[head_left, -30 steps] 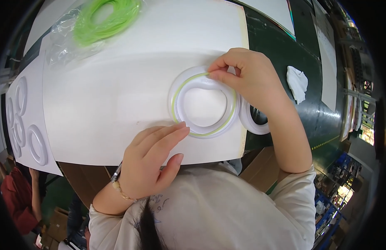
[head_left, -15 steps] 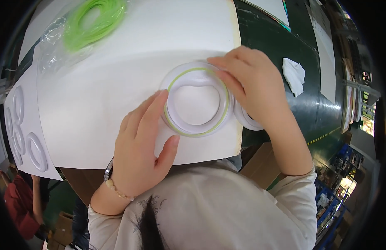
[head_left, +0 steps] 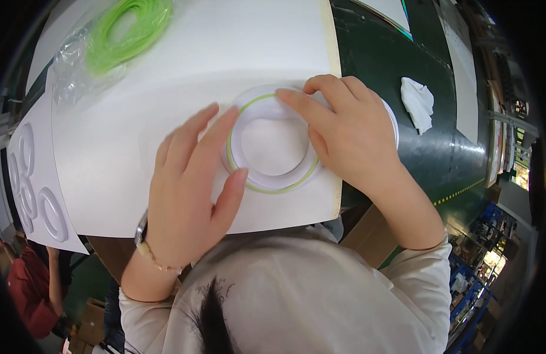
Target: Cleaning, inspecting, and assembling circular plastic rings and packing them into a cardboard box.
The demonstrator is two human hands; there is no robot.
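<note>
A white plastic ring [head_left: 288, 182] lies flat on the white sheet in front of me, with a thin green cord [head_left: 247, 184] running round it. My left hand [head_left: 190, 186] is open at the ring's left side, fingers spread and thumb near its lower left edge. From the right, my right hand [head_left: 352, 130] reaches over the ring, its index fingertip on the green cord at the top. Its fingers are apart and grip nothing; the thumb is partly hidden. Another white ring [head_left: 395, 121] shows only as a rim beyond the right hand.
At the upper left, a coil of green cord [head_left: 96, 50] lies in a clear plastic bag [head_left: 69, 79]. Several white rings [head_left: 51, 215] rest on a sheet at the far left. A white cloth [head_left: 417, 106] lies on the dark green table [head_left: 373, 65].
My right hand has moved left over the ring, its index finger now at the top of the cord. The left hand has shifted slightly left. More of the second ring's right rim shows.
</note>
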